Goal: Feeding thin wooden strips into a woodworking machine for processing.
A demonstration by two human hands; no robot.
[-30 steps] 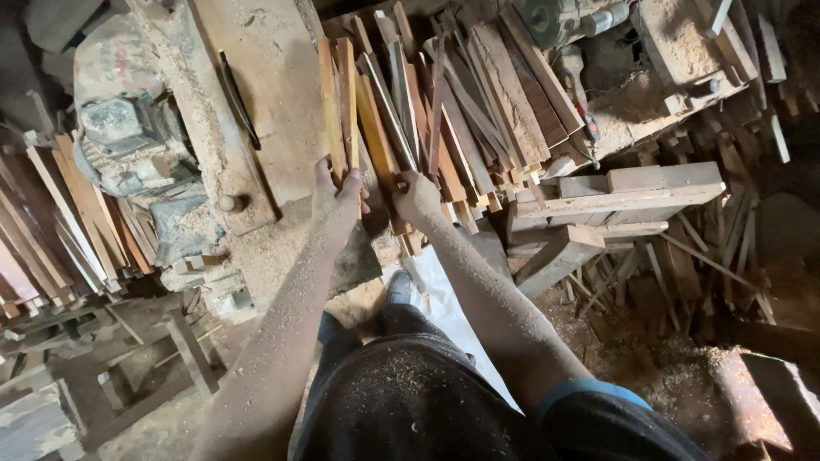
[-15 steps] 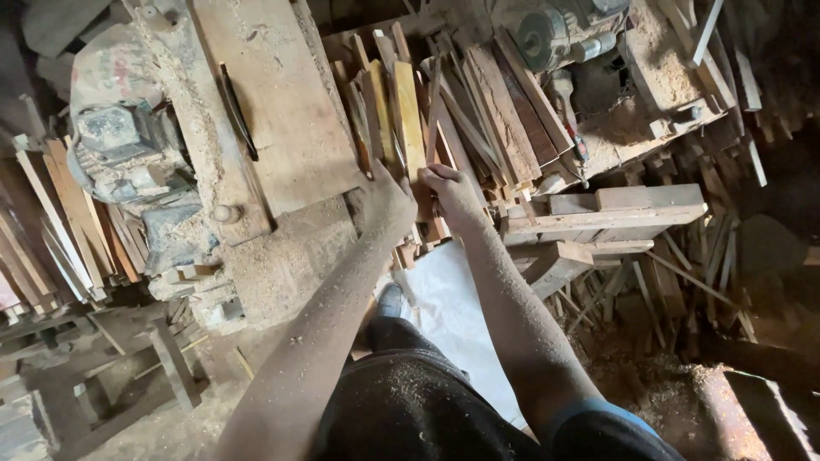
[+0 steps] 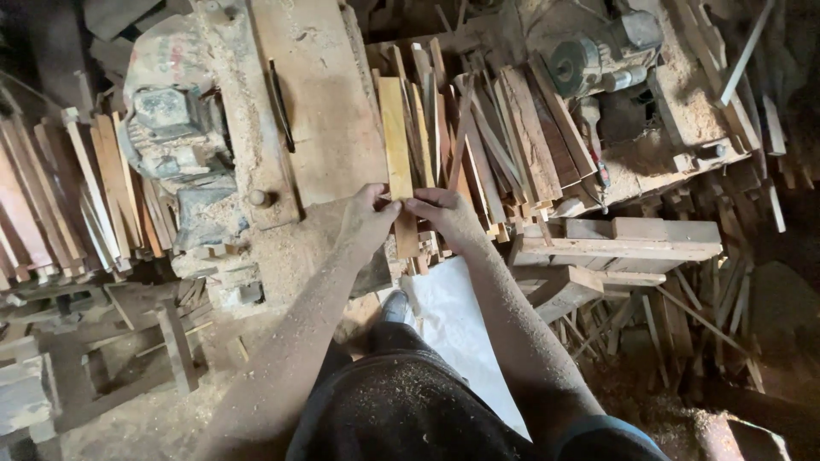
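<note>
Down low, dark sawdust-flecked shorts [image 3: 401,410] and one shoe [image 3: 395,306] on a white sheet [image 3: 453,320]. Two dusty forearms reach forward. The left hand [image 3: 367,220] pinches the slat [image 3: 397,162] near its close end, thumb and fingers closed on its left edge. The right hand [image 3: 446,213] meets it from the other side, fingertips on the same end, a narrow grip. One slat between two hands. It is pale yellow wood, flat, long and narrow, straight-edged, lighter than its neighbours, and it lies on top of the stack [image 3: 487,145], pointing away from the person. That stack holds too many reddish and brown strips to count. Left of it, a dusty saw table [image 3: 316,111] with one blade slot and, beside that, one grey motor [image 3: 171,128]. Far left, another bundle of strips [image 3: 94,188]. Far right, a second machine [image 3: 598,55] buried in sawdust.
</note>
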